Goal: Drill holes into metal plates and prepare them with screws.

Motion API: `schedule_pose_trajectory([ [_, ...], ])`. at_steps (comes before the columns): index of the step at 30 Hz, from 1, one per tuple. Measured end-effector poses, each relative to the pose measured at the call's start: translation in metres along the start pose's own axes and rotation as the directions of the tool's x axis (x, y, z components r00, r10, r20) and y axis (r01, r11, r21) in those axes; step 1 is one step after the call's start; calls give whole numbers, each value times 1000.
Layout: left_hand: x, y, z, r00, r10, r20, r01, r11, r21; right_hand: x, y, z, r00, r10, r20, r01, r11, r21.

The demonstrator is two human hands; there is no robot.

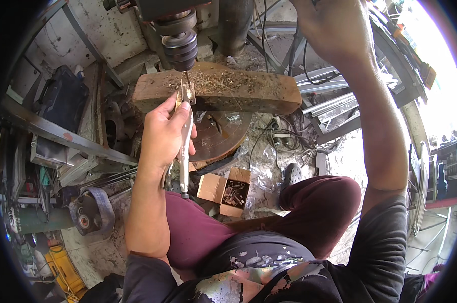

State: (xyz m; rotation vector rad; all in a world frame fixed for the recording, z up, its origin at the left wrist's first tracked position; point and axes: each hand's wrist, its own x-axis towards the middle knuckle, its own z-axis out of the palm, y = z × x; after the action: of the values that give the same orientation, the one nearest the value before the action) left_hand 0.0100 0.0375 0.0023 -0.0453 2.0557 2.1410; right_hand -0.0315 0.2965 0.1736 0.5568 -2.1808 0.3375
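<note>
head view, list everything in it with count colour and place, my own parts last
chuck: 1, dark grey, top centre
drill bit: 1, dark, under the chuck
column: 1, dark, behind the chuck
block: 1, brown, below the chuck
shavings: many, tan, on the block
pliers: 1, silver, in the left hand
box: 1, brown cardboard, floor, centre
small pieces: many, metallic, in the box
black case: 1, left
cables: several, dark and pale, right of centre
edge clutter: too crowded to count
shoe: 1, grey, centre
trousers: 1 pair, maroon, lower centre
left hand: 1, bare, at the pliers
right hand: 1, bare, top right
</note>
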Motion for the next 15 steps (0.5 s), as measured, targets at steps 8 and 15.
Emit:
schedule_pose_trajectory([
  [8, 2, 1, -14, 998, -51, 42, 51, 999, 3, -1, -22, 0, 928, 343, 146, -347, 938, 1],
  [15, 2, 5, -4, 997, -42, 60, 41, 999, 23, 76, -30, -50, 960, 180, 212, -64, 884, -464],
])
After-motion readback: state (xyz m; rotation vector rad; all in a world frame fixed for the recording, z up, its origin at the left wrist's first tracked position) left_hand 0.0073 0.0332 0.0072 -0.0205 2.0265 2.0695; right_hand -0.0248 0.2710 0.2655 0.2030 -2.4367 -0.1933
